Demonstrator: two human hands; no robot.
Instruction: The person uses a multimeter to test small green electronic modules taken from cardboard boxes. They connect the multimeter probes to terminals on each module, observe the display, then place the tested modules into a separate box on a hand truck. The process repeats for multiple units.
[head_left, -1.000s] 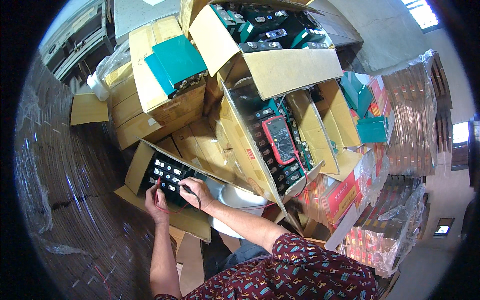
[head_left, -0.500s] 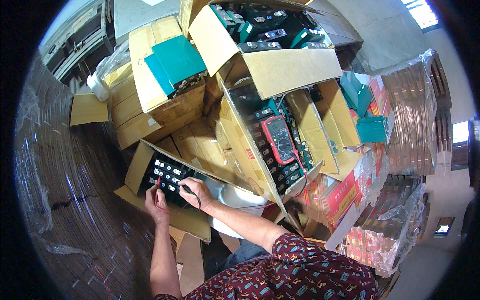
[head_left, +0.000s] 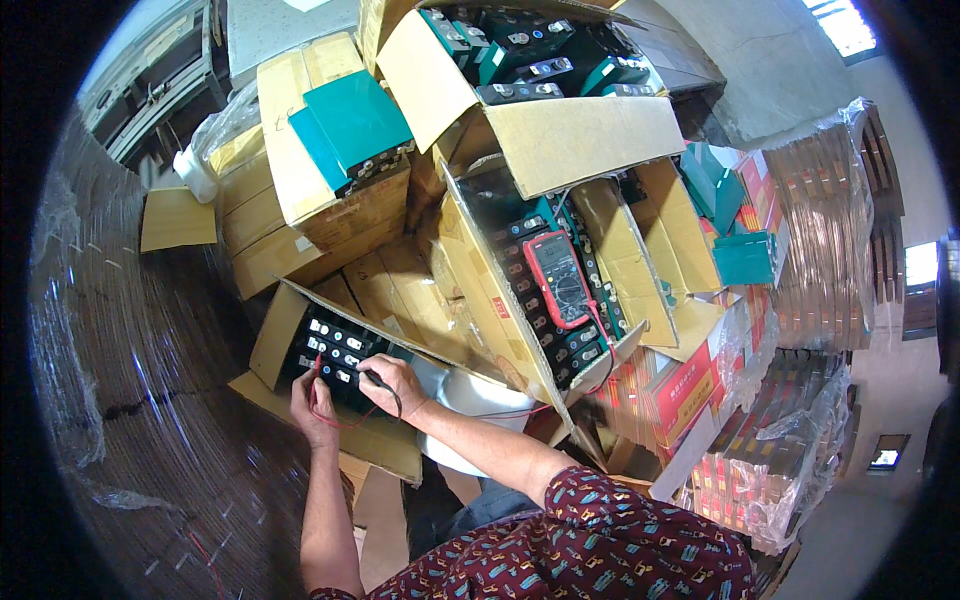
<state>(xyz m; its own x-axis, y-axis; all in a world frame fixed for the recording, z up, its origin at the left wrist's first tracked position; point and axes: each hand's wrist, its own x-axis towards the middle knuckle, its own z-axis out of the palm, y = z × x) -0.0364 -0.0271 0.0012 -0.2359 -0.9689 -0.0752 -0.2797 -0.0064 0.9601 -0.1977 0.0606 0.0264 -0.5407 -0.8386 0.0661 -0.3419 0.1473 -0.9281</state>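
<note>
A: Start at the fingertips. What are they doing?

B: The left hand (head_left: 316, 408) has its fingers pinched around a red probe (head_left: 318, 367), which points away from the wrist. The right hand (head_left: 393, 382) is just beside it, fingers curled around a black probe (head_left: 374, 378).

A: And what lies under the tips?

B: Battery cells (head_left: 325, 338), dark, with pale metal terminals in rows, directly beyond both sets of fingers. The red tip is right at the terminals; whether it touches metal is too small to tell. The black one's tip is hidden by the right fingers.

A: What encloses those cells?

B: An open carton (head_left: 277, 340). Its walls stand around the cells, and one flap spreads out below the fingers.

A: Any wire?

B: A red lead (head_left: 350, 425) loops just below the left fingers, toward the right hand.

A: Where's the meter?

B: The red-framed multimeter (head_left: 558, 280) is well apart from the fingers, ahead and to the right, lying on more cells in a larger carton (head_left: 475, 265).

A: Farther out?

B: Straight ahead of the fingers, teal battery blocks (head_left: 360, 122) rest on a closed carton (head_left: 335, 237). Left of the left fingers rises a tall stack of flattened cardboard (head_left: 150, 400).
</note>
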